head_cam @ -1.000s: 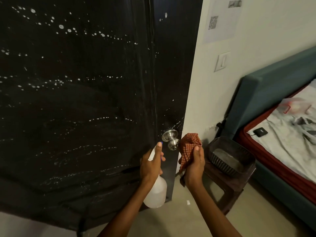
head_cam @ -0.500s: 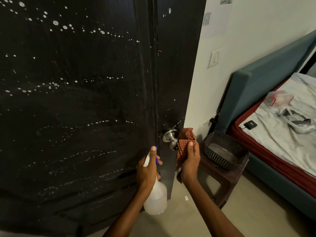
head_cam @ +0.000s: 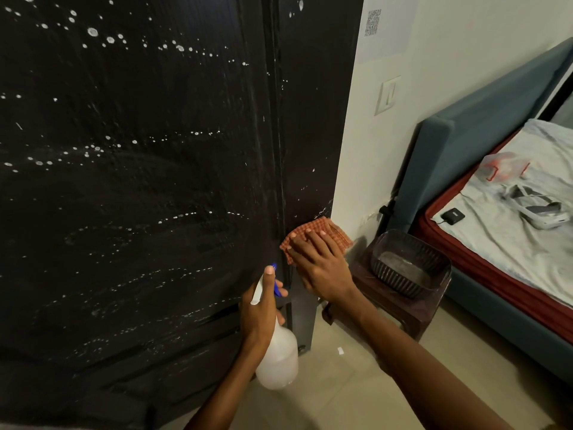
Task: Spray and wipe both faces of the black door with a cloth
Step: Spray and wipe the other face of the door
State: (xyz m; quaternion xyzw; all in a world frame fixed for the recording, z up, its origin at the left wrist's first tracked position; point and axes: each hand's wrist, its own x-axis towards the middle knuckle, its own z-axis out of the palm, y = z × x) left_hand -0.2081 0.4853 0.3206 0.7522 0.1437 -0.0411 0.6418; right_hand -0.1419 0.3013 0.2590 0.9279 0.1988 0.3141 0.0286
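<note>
door (head_cam: 139,197): upright, droplet-speckled | left hand (head_cam: 260,308): fingers gripping spray bottle (head_cam: 277,352), nozzle up toward door | right hand (head_cam: 319,268): fingers flat, pressing cloth (head_cam: 333,232) on door | wall QR code (head_cam: 373,22) unreadable

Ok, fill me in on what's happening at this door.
A person is cleaning the black door, whose face is speckled with spray droplets. The right hand presses an orange checked cloth flat against the door's right edge, near the white wall. The left hand grips a white spray bottle by its neck, held low and hanging down. A dark basket sits on a stool beside the bed.
</note>
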